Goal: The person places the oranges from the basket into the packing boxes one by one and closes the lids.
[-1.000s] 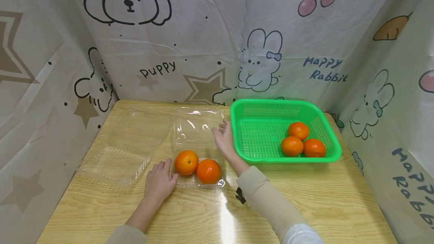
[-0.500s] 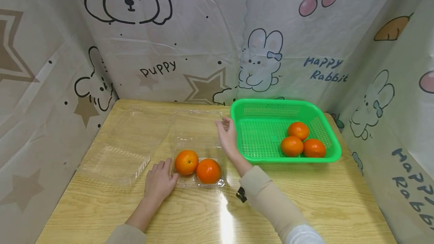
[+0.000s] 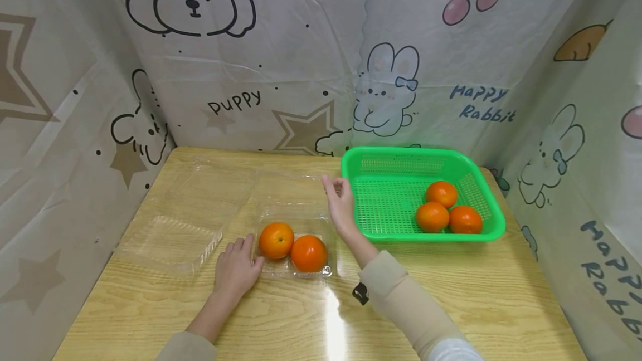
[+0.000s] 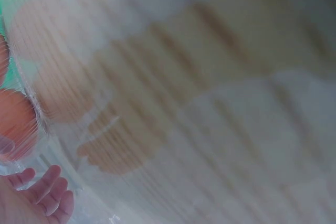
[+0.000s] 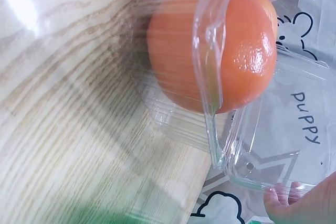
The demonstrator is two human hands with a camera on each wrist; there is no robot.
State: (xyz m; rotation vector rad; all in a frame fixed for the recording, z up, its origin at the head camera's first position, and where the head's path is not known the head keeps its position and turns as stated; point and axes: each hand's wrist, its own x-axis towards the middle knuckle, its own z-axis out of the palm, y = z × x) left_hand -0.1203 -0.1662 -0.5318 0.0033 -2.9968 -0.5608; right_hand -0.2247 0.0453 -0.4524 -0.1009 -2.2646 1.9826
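Observation:
A clear plastic clamshell box (image 3: 271,275) lies in the middle of the head view. Two oranges, a left one (image 3: 276,240) and a right one (image 3: 309,253), sit in its base. The lid (image 3: 288,189) is tilted up at the back. My right hand (image 3: 340,203) pinches the lid's right edge between thumb and fingers, as the right wrist view also shows. On the left side of the base rests my left hand (image 3: 237,267), fingers nearly straight and thumb touching the wall. In the left wrist view, clear plastic blurs most of the scene beside an orange (image 4: 18,124).
At the right stands a green basket (image 3: 386,237) with three oranges (image 3: 432,216) in its right part. An opened second clear box (image 3: 168,238) lies to the left. A printed cloth (image 3: 301,43) encloses the wooden table (image 3: 271,322) at the back and sides.
The lid has swung up and forward from lying back. My right hand has moved slightly right with its edge and now pinches it. My left hand has stayed in place.

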